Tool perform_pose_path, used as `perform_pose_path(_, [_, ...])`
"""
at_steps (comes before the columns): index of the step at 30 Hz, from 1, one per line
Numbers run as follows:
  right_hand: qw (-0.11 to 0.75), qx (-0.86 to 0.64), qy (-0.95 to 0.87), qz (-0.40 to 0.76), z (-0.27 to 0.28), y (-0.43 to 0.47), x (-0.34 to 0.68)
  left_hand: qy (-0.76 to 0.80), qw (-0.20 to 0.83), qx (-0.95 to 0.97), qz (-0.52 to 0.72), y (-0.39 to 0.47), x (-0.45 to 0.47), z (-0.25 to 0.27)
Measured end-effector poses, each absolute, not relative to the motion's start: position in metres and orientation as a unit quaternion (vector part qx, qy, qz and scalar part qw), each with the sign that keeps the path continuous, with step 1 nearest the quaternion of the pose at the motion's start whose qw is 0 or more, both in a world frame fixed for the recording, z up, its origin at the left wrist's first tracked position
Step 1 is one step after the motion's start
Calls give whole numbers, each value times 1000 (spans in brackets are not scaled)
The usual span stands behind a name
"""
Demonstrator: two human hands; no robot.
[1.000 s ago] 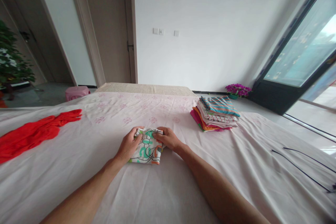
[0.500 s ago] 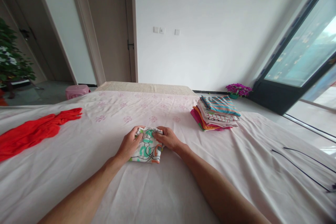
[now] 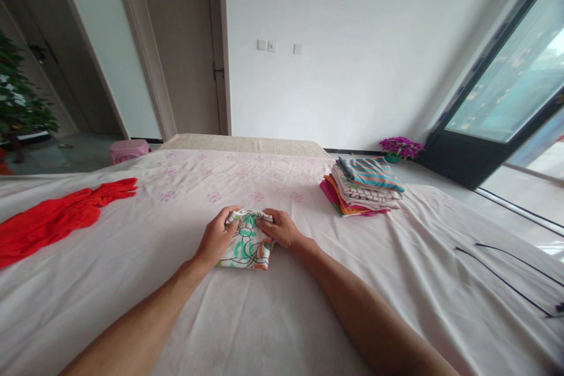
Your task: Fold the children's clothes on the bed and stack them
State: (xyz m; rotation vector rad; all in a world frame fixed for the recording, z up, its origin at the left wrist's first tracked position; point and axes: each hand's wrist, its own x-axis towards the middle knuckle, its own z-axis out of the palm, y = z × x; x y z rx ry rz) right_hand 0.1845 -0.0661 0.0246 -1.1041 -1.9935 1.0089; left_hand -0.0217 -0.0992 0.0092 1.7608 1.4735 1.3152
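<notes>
A: Head view: fingers?
B: Narrow, pinching folded patterned cloth (image 3: 247,245) at its far corners with left hand (image 3: 217,239) and right hand (image 3: 284,230), thumbs on top.
A: Where?
B: Mid-width over the surface (image 3: 264,323), well short of the far edge. Resting or lifted: can't tell. Stack of folded cloths (image 3: 363,187) by far edge, right side; red cloth (image 3: 66,214) toward left edge.
A: Step, next?
B: Likely squaring a fold. Needed next: even pinch, both corners, no slipped layers.
</notes>
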Motion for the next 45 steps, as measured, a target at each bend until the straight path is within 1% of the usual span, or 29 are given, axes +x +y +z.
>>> perform_pose_path(6, [351,-406,-717,445,23,-65,184,528,237,627,520,-98,-23,6])
perform_pose_path(11, [367,-383,-689,494,18,-62,182,526,247,619,528,-99,-24,5])
perform_pose_path(24, [361,-407,-689,478,18,-62,182,540,257,610,520,-107,-21,19])
perform_pose_path(45, [349,-410,-714,447,19,-62,184,539,261,620,508,-103,-22,15])
